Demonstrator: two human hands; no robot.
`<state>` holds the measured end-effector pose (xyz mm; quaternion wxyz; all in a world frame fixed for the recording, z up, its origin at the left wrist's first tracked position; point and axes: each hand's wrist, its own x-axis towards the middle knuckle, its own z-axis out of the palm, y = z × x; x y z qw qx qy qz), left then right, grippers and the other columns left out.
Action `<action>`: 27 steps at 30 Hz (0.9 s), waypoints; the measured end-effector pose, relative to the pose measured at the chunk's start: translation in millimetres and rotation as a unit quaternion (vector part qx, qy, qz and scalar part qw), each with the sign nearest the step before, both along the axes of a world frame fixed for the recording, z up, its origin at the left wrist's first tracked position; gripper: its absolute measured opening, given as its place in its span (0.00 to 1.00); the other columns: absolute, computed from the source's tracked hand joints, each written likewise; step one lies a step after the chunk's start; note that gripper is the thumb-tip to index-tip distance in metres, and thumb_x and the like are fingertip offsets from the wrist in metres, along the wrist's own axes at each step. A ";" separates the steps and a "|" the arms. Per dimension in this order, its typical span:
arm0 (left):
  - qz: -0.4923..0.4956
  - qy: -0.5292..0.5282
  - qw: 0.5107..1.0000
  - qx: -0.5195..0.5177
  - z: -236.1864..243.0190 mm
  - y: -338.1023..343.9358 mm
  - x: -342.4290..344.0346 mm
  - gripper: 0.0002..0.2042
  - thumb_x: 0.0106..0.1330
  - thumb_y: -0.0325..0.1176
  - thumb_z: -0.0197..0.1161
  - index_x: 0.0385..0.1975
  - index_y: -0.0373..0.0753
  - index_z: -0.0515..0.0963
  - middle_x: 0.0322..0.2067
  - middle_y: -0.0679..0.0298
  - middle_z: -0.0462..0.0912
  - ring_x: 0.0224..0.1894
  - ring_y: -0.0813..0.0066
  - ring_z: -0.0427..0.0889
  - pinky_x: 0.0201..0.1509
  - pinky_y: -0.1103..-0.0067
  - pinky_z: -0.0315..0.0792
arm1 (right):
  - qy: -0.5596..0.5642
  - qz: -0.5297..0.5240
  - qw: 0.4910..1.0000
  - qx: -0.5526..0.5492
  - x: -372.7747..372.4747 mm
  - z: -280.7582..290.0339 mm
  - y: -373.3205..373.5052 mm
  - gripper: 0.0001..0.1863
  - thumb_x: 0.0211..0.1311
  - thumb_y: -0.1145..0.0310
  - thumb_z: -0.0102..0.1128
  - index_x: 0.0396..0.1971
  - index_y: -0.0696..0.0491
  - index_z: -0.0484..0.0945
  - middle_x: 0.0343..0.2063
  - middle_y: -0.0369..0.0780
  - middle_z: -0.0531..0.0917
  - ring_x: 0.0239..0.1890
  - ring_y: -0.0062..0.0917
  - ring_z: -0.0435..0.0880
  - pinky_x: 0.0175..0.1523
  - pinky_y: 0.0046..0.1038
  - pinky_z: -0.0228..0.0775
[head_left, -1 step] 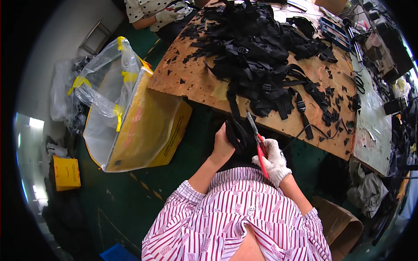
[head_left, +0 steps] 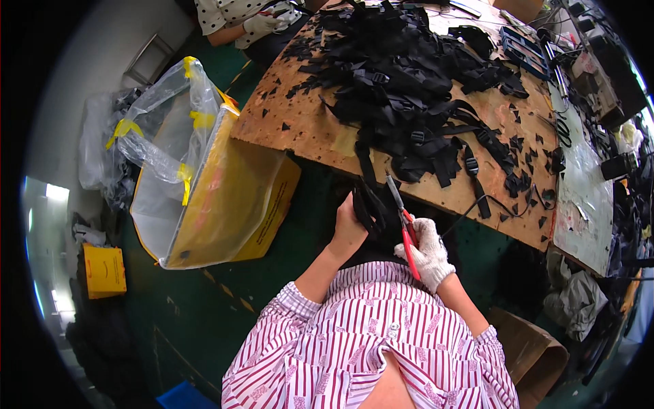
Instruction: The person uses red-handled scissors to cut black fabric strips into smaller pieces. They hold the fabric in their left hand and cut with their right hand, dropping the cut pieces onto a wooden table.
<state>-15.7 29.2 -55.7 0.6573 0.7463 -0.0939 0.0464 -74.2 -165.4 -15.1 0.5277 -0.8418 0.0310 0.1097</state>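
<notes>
My bare left hand (head_left: 349,225) is closed round a bundle of black webbing straps (head_left: 369,208), just off the table's near edge. One strap runs up from the bundle to the heap of black straps (head_left: 402,88) on the table. In a white knit glove, my right hand (head_left: 429,253) grips a red-handled plier-like tool (head_left: 410,238) with a long grey metal tip. That tip points up and away, just right of the held straps and apart from them. A black cord (head_left: 465,213) runs from beside the glove to the table.
Small black triangular scraps (head_left: 518,146) and strap buckles (head_left: 471,163) lie about the wooden table (head_left: 266,129). A yellow bin with a clear plastic liner (head_left: 231,198) stands to the left. Beyond it, a gloved co-worker's hand (head_left: 262,24) shows. A cardboard box (head_left: 531,347) sits at lower right.
</notes>
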 end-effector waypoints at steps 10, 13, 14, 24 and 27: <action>-0.008 0.006 1.000 0.005 0.0 -1.7 -2.6 0.11 0.57 0.19 0.56 0.38 0.36 0.67 0.29 0.67 0.74 0.29 0.82 0.75 0.31 0.85 0.70 | 0.028 0.018 0.998 0.044 2.7 -5.1 3.7 0.26 0.45 0.67 0.70 0.40 0.54 0.64 0.29 0.38 0.74 0.31 0.21 0.73 0.39 0.26 0.68; -0.003 0.006 0.999 -0.036 2.2 -4.0 -4.0 0.09 0.59 0.23 0.57 0.39 0.37 0.68 0.29 0.68 0.74 0.29 0.84 0.74 0.29 0.87 0.68 | 0.018 0.011 0.996 0.081 3.5 -3.3 7.7 0.24 0.47 0.69 0.68 0.40 0.54 0.64 0.29 0.36 0.73 0.31 0.18 0.73 0.38 0.25 0.68; -0.001 0.034 0.998 -0.061 3.5 -4.1 -3.6 0.09 0.60 0.25 0.58 0.39 0.38 0.68 0.29 0.69 0.73 0.29 0.85 0.73 0.29 0.88 0.67 | 0.026 0.001 0.991 0.129 1.8 -6.8 9.8 0.23 0.48 0.69 0.68 0.40 0.54 0.64 0.29 0.36 0.73 0.31 0.18 0.73 0.38 0.24 0.68; -0.015 0.116 0.984 -0.133 23.0 -1.8 0.4 0.12 0.61 0.34 0.61 0.39 0.40 0.69 0.28 0.72 0.71 0.26 0.89 0.69 0.25 0.90 0.62 | 0.104 -0.028 0.969 0.223 -2.3 -0.6 12.9 0.19 0.51 0.74 0.62 0.41 0.55 0.63 0.27 0.34 0.72 0.24 0.14 0.69 0.29 0.17 0.65; -0.004 0.077 0.992 -0.101 6.1 -1.3 2.2 0.10 0.60 0.31 0.60 0.38 0.39 0.69 0.29 0.71 0.71 0.29 0.86 0.72 0.30 0.89 0.66 | 0.154 -0.031 0.959 0.237 1.4 8.5 17.2 0.19 0.51 0.75 0.61 0.41 0.54 0.63 0.27 0.34 0.72 0.23 0.15 0.69 0.28 0.18 0.65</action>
